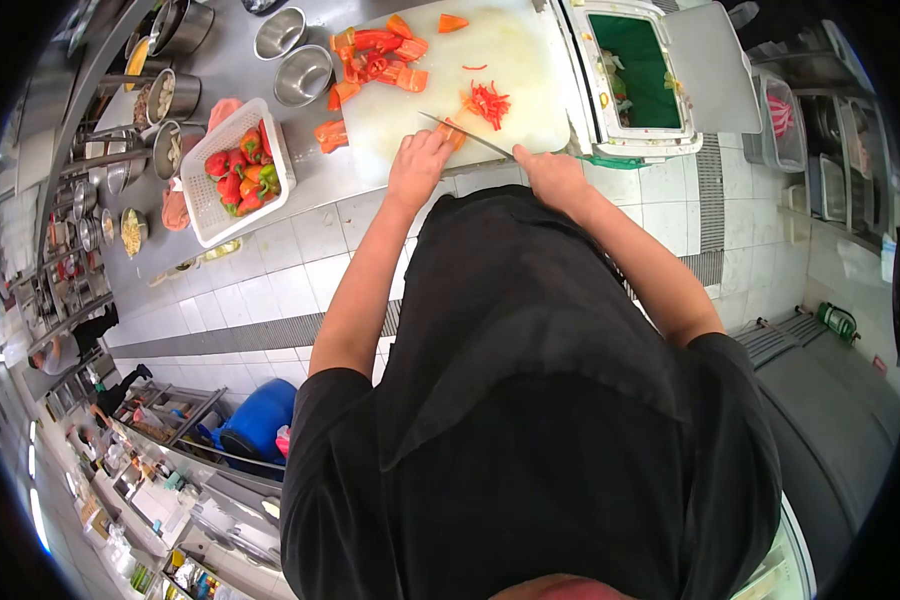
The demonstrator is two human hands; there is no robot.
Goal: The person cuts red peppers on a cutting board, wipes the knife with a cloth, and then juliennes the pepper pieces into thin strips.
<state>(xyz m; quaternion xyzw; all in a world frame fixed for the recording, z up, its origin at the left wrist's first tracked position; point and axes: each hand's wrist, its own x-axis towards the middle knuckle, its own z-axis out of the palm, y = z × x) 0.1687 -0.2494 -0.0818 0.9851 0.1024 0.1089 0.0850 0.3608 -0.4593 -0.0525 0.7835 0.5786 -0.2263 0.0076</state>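
Note:
On a white cutting board [515,40], my left hand [419,166] presses its curled fingers at an orange-red pepper piece [452,133] near the front edge. My right hand [553,180] is wrapped round the handle of a knife [470,137], whose blade reaches left over that piece. Thin red pepper strips [488,105] lie in a small heap behind the blade. Larger cut pepper pieces [377,60] are piled on the board's left side. A white basket [202,213] to the left holds whole red and green peppers [240,172].
Two steel bowls [303,76] sit left of the board, with several pots [173,95] further left. An open bin with a green liner [625,72] adjoins the board's right side. Two people [75,340] are far off at the left.

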